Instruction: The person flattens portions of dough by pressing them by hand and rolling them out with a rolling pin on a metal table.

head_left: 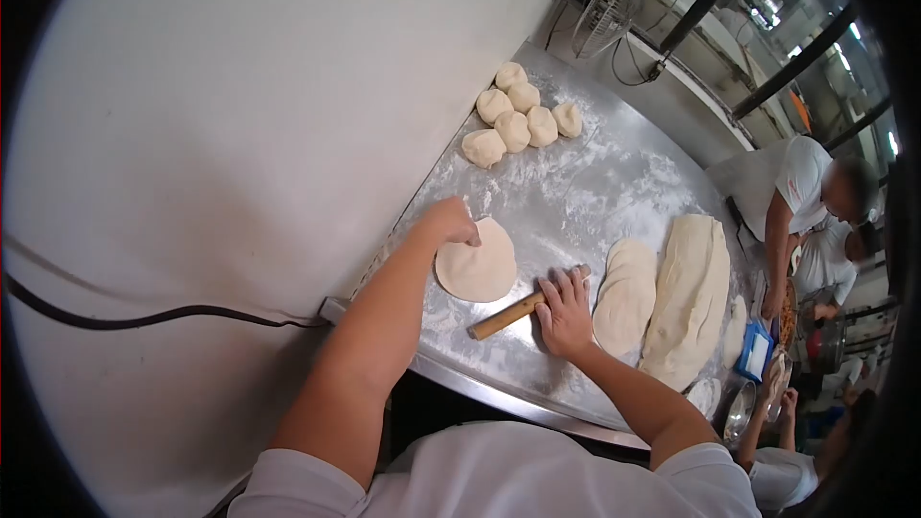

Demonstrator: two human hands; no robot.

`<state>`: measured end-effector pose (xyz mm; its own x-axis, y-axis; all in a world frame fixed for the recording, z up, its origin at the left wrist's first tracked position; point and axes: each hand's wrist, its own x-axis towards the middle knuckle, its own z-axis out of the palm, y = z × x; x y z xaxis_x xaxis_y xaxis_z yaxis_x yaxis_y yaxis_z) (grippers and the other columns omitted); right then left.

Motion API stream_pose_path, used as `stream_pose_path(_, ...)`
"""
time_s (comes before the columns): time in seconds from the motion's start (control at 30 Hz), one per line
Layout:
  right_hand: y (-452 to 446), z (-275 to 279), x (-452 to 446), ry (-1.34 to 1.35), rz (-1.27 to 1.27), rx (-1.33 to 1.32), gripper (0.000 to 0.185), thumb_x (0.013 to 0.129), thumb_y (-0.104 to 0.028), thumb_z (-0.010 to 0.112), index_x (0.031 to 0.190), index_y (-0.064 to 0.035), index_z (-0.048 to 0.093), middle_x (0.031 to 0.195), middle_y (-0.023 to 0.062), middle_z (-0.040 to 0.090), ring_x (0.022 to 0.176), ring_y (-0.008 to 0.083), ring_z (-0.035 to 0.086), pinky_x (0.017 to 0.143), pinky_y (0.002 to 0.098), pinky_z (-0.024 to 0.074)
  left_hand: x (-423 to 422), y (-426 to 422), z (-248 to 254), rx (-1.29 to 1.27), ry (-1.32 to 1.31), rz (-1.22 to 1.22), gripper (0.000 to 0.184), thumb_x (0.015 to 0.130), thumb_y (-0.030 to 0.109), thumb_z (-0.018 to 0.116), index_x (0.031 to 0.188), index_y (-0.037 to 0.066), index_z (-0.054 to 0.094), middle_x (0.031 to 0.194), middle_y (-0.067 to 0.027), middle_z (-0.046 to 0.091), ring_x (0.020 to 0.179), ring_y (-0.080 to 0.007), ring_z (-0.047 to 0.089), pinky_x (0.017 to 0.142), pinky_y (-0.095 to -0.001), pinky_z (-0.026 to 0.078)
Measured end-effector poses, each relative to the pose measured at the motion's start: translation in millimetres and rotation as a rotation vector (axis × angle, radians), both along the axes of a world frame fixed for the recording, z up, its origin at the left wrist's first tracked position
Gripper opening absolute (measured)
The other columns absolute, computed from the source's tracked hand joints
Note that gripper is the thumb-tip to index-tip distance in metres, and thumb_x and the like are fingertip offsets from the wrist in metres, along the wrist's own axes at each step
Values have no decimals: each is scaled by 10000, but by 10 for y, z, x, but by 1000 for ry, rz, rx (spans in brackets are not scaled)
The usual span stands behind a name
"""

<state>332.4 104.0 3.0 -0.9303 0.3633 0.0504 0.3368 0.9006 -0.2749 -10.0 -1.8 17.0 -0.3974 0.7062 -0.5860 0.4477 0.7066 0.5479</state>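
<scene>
My left hand [451, 222] is closed at the upper left edge of a flat dough round [477, 269], its fingers bent down onto the dough. What the fingertips do is partly hidden. My right hand [566, 313] lies over the right part of a wooden rolling pin [506, 317], fingers wrapped across it. The pin rests at a slant on the metal table [561, 211], just below the dough round. To the right of my right hand lies a stack of overlapping flattened dough rounds [625, 297], and beyond it a long, thick slab of dough [686, 297].
Several dough balls [512, 131] sit against the wall at the far end. Flour covers much of the tabletop. The white wall [240, 115] runs along the left. Co-workers [782, 192] stand at the right near a blue container [755, 350] and a metal bowl [739, 411].
</scene>
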Motion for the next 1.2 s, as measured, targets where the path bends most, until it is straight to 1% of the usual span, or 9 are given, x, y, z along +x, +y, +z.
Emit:
stream_pose_path(0.33,265,-3,-2311,-34,-264,4,688,1085,-452,503,1627,-36,424,1691,238,404,1526,450,386,1275,615,247,-67,-56,228,-30,-26,62,575,677,281,983,1086,-81,803,1080,-263,798,976,-351,781,880,-424,596)
stream_pose_path(0.43,298,-10,-2186,62,-235,-226,703,1083,-474,505,1622,-29,431,1685,237,422,1537,433,384,1274,603,258,-66,-53,193,-11,-51,-6,516,718,200,976,1118,-75,799,1090,-238,803,980,-330,780,886,-423,595)
stream_pose_path(0.5,249,-191,-1600,111,-176,-87,665,1081,-466,511,1589,-38,488,1643,238,474,1523,431,397,1273,602,256,-1,-20,88,47,-122,20,464,748,136,963,1130,-71,796,1091,-218,806,972,-312,780,889,-430,595)
stream_pose_path(0.6,82,-158,-492,107,-19,51,510,1052,-385,564,1450,-74,633,1561,235,519,1499,492,380,1268,673,214,150,-44,164,242,-618,283,425,787,75,926,1155,-78,779,1085,-185,802,949,-290,779,838,-450,610)
stream_pose_path(0.7,47,-25,9,68,4,12,531,1046,-355,591,1494,-71,583,1589,237,478,1500,521,361,1279,675,196,295,-56,178,109,-491,215,416,826,62,897,1193,-77,758,1113,-175,788,959,-284,777,782,-463,624)
stream_pose_path(0.8,155,0,-180,-18,-8,47,598,1055,-417,562,1542,-70,537,1640,243,422,1529,515,331,1286,660,199,274,-24,-51,-47,-615,172,483,811,48,911,1232,-106,730,1162,-217,778,937,-320,779,795,-505,619)
stream_pose_path(0.9,220,20,-959,-97,-107,45,681,1063,-480,526,1599,-63,477,1698,239,366,1567,482,302,1294,638,204,184,-50,-142,-29,-719,140,510,838,180,922,1240,-74,739,1158,-203,779,998,-297,780,773,-486,632)
stream_pose_path(1.1,396,-9,-2153,-77,-275,-61,794,1063,-486,518,1673,-15,328,1744,210,327,1595,416,307,1295,621,229,103,81,82,-46,35,-3,679,815,504,893,1189,-50,780,1166,-277,778,1048,-392,772,909,-471,609)
stream_pose_path(1.2,481,-104,-2248,6,-281,-102,760,1065,-488,517,1637,-4,394,1713,223,377,1570,418,354,1285,614,258,149,81,184,-48,179,-8,651,821,513,871,1136,-51,798,1169,-284,771,1055,-414,762,938,-463,597)
